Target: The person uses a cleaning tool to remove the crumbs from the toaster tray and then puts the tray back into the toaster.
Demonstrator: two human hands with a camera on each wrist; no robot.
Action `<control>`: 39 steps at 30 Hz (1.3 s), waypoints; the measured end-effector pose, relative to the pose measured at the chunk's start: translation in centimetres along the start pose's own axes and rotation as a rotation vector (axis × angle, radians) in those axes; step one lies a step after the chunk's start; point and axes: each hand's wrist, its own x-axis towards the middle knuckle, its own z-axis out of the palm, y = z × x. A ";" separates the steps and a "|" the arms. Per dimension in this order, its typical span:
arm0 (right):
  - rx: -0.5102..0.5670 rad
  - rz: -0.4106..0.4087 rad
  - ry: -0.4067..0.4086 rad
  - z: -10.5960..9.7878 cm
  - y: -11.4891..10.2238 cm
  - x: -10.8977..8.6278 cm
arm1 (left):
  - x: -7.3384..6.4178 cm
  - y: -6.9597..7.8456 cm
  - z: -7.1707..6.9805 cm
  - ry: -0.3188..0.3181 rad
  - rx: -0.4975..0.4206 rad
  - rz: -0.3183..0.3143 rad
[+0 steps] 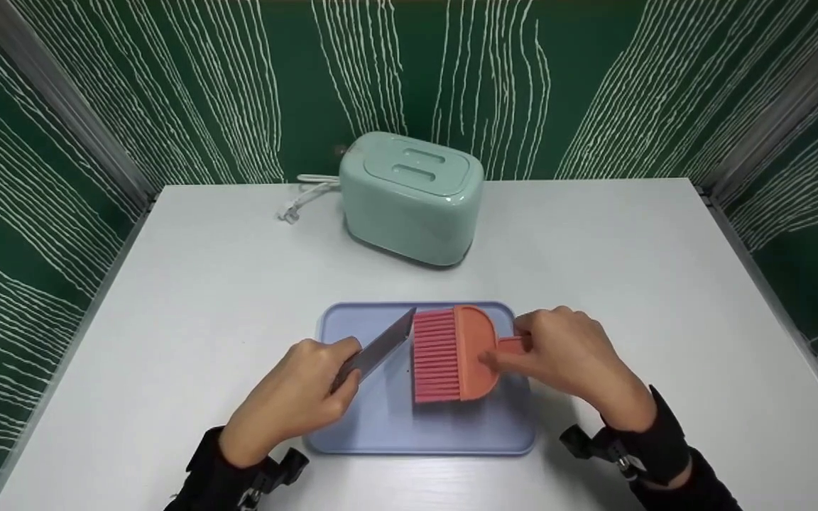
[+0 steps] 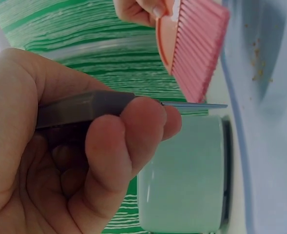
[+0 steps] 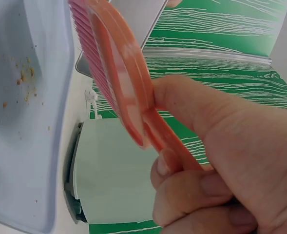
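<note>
Orange brush (image 1: 476,355), pink bristles (image 1: 437,357), blue tray (image 1: 380,429), mint toaster (image 1: 409,213)

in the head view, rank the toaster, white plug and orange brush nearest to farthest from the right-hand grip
1. Orange brush: held in the right-hand grip, to its left.
2. Toaster: ahead and to the left, beyond the tray.
3. White plug: farther left, past the toaster's left end.

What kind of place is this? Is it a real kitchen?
Probably not; it looks more like a small work booth set up for filming. Green walls with wavy white lines and grey corner posts close in around one white table. Only the toaster seems really kitcheny.
</note>
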 end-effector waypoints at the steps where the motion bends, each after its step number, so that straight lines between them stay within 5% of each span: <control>1: -0.004 0.001 0.009 0.0 0.0 0.0 | 0.0 0.0 0.0 -0.001 -0.003 0.002; 9: -0.027 0.000 0.034 0.7 0.1 0.3 | 0.0 0.2 0.0 -0.001 -0.014 0.030; 31: -0.015 -0.010 -0.076 0.5 -0.2 0.0 | -0.1 0.2 -0.1 0.005 0.007 0.012; 39: 0.014 -0.023 -0.035 0.7 -0.3 0.0 | -0.1 0.3 -0.1 0.011 0.003 0.037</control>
